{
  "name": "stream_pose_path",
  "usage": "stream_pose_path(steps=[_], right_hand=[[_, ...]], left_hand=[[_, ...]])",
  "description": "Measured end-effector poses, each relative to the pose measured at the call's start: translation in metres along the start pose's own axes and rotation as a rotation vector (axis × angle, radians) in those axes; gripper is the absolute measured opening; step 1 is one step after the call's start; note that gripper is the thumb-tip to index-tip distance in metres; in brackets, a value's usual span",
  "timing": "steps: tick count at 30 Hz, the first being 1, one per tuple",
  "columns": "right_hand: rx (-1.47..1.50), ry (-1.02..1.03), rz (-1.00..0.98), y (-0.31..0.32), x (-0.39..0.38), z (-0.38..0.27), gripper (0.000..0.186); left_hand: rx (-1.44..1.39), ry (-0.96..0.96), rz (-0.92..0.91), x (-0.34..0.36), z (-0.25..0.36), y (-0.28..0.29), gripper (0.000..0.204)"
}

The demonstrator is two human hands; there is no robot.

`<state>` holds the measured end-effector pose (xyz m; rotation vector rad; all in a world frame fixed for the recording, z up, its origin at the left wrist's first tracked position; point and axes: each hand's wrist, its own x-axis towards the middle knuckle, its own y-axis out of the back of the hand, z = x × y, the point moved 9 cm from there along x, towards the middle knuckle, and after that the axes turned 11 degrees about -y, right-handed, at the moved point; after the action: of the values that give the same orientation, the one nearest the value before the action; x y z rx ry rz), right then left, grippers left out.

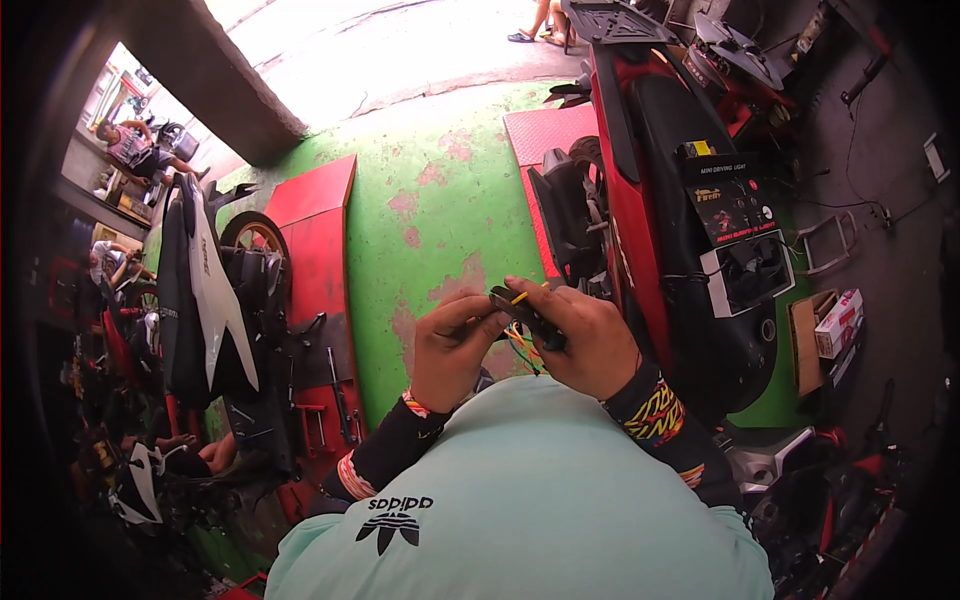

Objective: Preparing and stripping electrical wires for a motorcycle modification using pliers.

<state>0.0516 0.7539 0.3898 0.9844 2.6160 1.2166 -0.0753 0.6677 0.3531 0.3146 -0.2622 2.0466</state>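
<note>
In front of my chest, my right hand (pixel 592 338) is closed around dark pliers (pixel 540 325) that have a yellow strip near the thumb. The jaws point left and reach the fingertips of my left hand (pixel 448 348). That hand is closed in a pinch, apparently on thin coloured wires (pixel 522 345), which hang in a small bundle between both hands. My fingers cover the wires' ends, and I cannot see exactly where the jaws meet them.
To the right stands a red and black motorcycle (pixel 640 230); an open box (pixel 745 270) rests on its seat. A white and black motorcycle (pixel 212 290) is on the left, beside a red ramp (pixel 312 215) with tools. Several people are farther off, one seated (pixel 135 145) at left.
</note>
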Motion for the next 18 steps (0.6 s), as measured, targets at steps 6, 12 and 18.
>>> stream_pose_path(steps=[6,12,18], right_hand=[[-0.013,-0.058,0.085,0.007,-0.010,0.004,0.073],[0.034,-0.105,0.174,0.017,-0.023,0.007,0.079],[0.543,-0.355,-0.068,0.003,-0.038,0.015,0.066]], left_hand=[[0.063,-0.010,-0.144,0.011,0.006,-0.017,0.008],[0.127,-0.086,-0.322,0.021,0.011,-0.037,0.013],[0.151,-0.070,-0.448,0.033,0.023,-0.052,0.026]])
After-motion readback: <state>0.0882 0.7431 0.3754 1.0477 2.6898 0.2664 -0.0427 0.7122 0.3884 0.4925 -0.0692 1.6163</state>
